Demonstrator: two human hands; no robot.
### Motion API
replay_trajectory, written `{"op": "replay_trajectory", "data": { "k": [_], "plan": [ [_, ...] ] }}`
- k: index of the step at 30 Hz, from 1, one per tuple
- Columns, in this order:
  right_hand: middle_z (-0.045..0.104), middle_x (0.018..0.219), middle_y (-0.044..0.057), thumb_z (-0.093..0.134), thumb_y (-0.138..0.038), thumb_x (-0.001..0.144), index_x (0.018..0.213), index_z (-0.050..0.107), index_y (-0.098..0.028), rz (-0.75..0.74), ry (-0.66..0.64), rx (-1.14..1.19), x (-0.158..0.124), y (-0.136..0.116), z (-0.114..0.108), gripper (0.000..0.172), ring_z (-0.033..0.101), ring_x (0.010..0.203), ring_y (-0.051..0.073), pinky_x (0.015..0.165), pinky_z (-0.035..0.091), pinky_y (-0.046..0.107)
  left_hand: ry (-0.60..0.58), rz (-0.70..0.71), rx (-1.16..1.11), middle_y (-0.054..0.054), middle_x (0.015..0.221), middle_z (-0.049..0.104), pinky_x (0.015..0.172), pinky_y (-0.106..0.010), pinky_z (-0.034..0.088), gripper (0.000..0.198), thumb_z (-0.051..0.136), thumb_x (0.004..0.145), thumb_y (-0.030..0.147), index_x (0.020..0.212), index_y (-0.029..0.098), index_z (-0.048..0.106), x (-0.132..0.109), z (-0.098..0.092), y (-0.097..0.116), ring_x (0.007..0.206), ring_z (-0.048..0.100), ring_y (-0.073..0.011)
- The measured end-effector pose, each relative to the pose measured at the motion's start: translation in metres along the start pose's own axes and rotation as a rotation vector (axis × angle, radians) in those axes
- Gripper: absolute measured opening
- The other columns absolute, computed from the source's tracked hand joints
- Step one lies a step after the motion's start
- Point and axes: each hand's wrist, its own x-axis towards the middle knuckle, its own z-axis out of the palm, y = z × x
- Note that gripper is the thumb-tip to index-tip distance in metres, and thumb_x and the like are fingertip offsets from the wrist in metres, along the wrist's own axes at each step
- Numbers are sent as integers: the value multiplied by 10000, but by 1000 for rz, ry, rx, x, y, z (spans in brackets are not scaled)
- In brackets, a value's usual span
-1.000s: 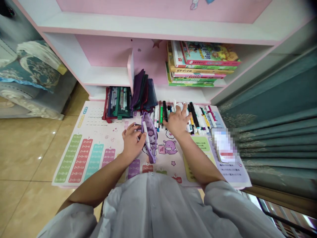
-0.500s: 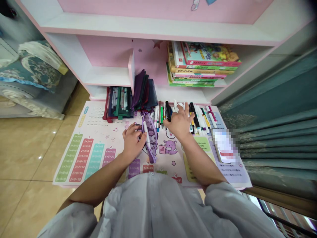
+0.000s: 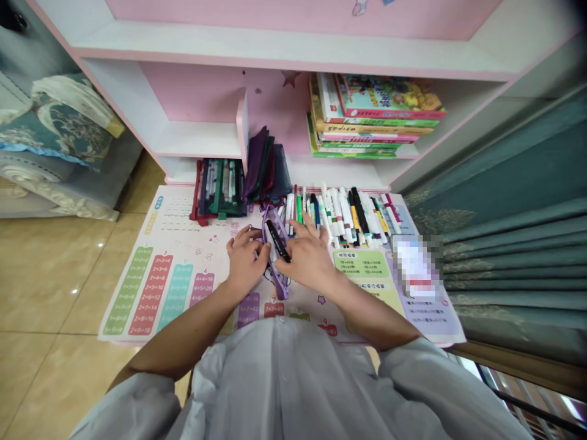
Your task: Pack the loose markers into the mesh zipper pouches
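Observation:
A purple pencil case [image 3: 281, 288] lies unzipped on the printed desk mat. My left hand [image 3: 246, 261] pinches its left edge between thumb and fingers. In my right hand [image 3: 312, 258] is a black marker [image 3: 276, 237], held near its lower end and slanting over the case's opening. Beneath it, a white pen is partly visible inside the case. Just beyond my right hand, several markers and pens [image 3: 338, 214] with white, black, green and yellow parts lie side by side in a row.
Mesh pouches with pens [image 3: 220, 189] lie at the back left, beside dark mesh pouches [image 3: 265, 168] leaning on the divider. Books [image 3: 371, 131] are stacked on the pink-and-white shelf. A phone [image 3: 415, 269] with a blurred screen rests at the right, near the teal curtain [image 3: 513, 220].
My right hand has moved left and nearer from the pen row to the pencil case, bringing the black marker with it. My left hand stays at the case's edge.

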Motion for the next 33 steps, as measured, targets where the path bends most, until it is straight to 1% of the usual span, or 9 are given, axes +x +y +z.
{"op": "replay_trajectory", "data": {
  "k": [5,10,15,17,19,21,22,26,33],
  "plan": [
    [470,1509,179,577,-354,808,870,772,-151,-1,-34,-45,6,-2,17,287,263,1468,425,1117,233,696,7,13,-6,-55,1179,715,1083,-586,316,302,573,874,298,587,208,602,0,1,0,1344,491,-311],
    [459,1508,185,613,-352,819,956,771,-145,-13,-90,-69,7,-1,24,294,238,1475,427,1128,216,705,14,8,9,-53,1169,716,1080,-568,329,291,580,869,290,590,209,600,0,1,0,1336,500,-301],
    [508,1473,156,622,-356,821,828,772,-180,-20,-92,-6,11,4,20,231,274,1465,411,1110,250,700,13,8,5,-51,1170,715,1085,-568,329,284,585,867,287,594,210,602,0,1,-1,1338,498,-304],
    [543,1450,126,609,-357,831,745,758,-188,6,3,55,18,13,15,241,306,1458,387,1112,291,659,11,9,-1,-50,1171,715,1084,-571,328,294,585,868,292,586,209,594,-1,1,-1,1339,496,-308],
    [548,1448,108,582,-333,845,714,746,-186,72,184,77,28,28,12,257,306,1464,364,1125,309,617,4,5,-7,-56,1179,710,1085,-576,323,305,585,872,302,583,205,585,-1,1,-2,1341,493,-311],
    [518,1467,124,578,-304,832,714,743,-177,192,344,22,39,44,12,239,260,1479,384,1122,287,646,-1,0,-10,-66,1185,703,1086,-578,319,311,585,874,307,582,201,581,-1,1,-2,1340,494,-311],
    [502,1478,132,581,-306,826,728,745,-174,233,361,-7,44,52,14,232,240,1483,398,1118,266,673,-3,-2,-11,-70,1185,702,1086,-578,317,310,585,874,306,583,200,582,-1,1,-3,1340,494,-309],
    [452,1505,182,600,-362,819,821,759,-140,278,245,-100,57,70,26,273,199,1486,433,1106,234,722,-8,-2,-9,-70,1180,702,1083,-571,326,306,581,874,301,585,200,589,0,1,-3,1335,500,-306],
    [409,1532,212,587,-382,823,940,760,-103,271,139,-189,61,67,36,349,145,1493,439,1106,197,739,-7,2,-8,-68,1172,700,1090,-571,327,311,580,874,314,586,197,592,0,1,-2,1331,503,-318]
  ]
}}
